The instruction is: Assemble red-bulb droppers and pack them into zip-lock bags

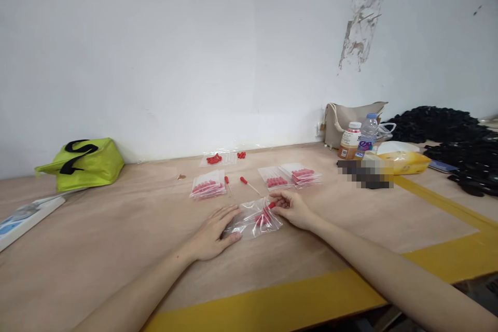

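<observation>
A clear plastic bag (pixel 249 229) lies on the table in front of me, with several red-headed pieces inside it. My left hand (pixel 213 233) rests on the bag's left edge, fingers stretched out and thumb apart. At the opposite end, my right hand (pixel 291 208) pinches the red end of a thin stick (pixel 271 205), whose other end points left over or into the bag; which of the two I cannot tell. Just beyond lie two loose red-headed white sticks, one to the right (pixel 251 185) and a second one (pixel 228 185) to its left.
Filled clear bags form a left stack (pixel 208 187), a middle group (pixel 275 179) and a right stack (pixel 302 174). By the wall is a bag with red pieces (pixel 213 159). A lime-green bag (pixel 91 163) stands left; bottles (pixel 350 140), a yellow pack (pixel 408 162) and black items (pixel 439 124) right.
</observation>
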Available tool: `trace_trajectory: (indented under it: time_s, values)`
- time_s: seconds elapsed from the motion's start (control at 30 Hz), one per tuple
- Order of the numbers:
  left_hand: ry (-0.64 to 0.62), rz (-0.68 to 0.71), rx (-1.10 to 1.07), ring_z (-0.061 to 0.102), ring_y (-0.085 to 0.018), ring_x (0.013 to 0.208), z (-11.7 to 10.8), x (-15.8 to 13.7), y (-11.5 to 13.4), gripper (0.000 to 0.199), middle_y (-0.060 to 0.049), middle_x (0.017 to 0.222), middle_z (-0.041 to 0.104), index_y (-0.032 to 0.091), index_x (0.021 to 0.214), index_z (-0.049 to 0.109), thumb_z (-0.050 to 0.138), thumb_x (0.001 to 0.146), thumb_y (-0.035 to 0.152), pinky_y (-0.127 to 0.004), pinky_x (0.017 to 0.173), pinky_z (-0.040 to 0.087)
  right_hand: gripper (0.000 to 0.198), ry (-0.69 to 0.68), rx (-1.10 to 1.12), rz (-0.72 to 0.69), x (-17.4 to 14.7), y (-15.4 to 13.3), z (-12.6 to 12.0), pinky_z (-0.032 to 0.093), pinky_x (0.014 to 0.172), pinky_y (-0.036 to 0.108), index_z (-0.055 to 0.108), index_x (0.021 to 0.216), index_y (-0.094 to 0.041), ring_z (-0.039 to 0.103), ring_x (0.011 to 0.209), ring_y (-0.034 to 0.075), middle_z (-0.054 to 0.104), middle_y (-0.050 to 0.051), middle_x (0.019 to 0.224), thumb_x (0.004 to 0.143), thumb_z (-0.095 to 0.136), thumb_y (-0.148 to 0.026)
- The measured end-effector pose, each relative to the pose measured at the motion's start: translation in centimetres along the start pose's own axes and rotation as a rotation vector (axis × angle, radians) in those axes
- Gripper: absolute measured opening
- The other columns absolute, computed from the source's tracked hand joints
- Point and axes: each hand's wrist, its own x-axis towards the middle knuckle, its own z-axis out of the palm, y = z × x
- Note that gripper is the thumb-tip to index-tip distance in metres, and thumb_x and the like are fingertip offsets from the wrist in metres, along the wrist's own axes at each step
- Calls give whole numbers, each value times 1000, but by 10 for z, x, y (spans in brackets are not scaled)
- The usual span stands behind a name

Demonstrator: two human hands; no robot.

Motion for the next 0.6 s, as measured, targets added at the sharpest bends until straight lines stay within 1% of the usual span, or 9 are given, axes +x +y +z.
trace_trajectory:
  time_s: [0.1,0.2,0.27,0.33,0.43,0.5,0.57,0.6]
  values:
    - [-2,3,15,29,-22,125,0,0,0,51,-4,137,34,26,131,30,39,85,45,-40,103,24,28,-56,121,-53,-1,-6,2,47,67,28,49,91,-17,59,75,14,62,4,83,67,62,-24]
    - [6,4,24,30,-22,124,1,-1,0,51,-3,136,35,26,131,31,39,85,45,-39,103,25,21,-128,175,-76,1,-8,5,47,67,28,45,83,-19,60,77,14,63,3,83,69,59,-25]
    - [9,3,28,31,-22,124,0,0,0,51,-3,136,35,26,131,30,40,85,45,-39,103,25,19,-139,181,-77,4,-5,8,46,66,27,44,81,-19,61,77,14,62,2,80,70,57,-24]
    - [2,1,32,30,-22,124,0,0,0,51,-4,136,35,25,131,30,40,85,45,-39,103,25,17,-74,115,-72,7,1,11,46,61,25,44,79,-19,61,71,13,61,1,75,68,56,-22]
    - [-17,0,35,29,-22,125,-1,0,2,50,-4,137,34,26,131,30,38,86,45,-39,103,24,12,112,-125,-91,9,7,12,43,55,24,47,76,-18,56,59,12,57,-1,65,66,55,-18]
    - [-23,-2,33,29,-22,125,-2,0,3,49,-4,137,33,26,131,31,38,86,44,-39,103,24,9,216,-274,-119,11,4,10,42,54,23,50,77,-18,53,56,11,56,-1,63,67,52,-18]
    - [-21,-5,35,29,-22,125,-3,-1,4,46,-5,136,34,26,128,35,38,86,45,-40,103,24,7,248,-383,-145,17,-5,5,42,56,23,52,77,-17,53,58,11,58,0,66,70,49,-17]
    - [-22,-6,37,29,-22,125,-3,-1,4,44,-5,136,34,26,126,38,38,86,45,-40,103,24,7,223,-439,-151,22,-10,3,42,57,23,54,75,-17,54,60,12,60,2,69,71,48,-16]
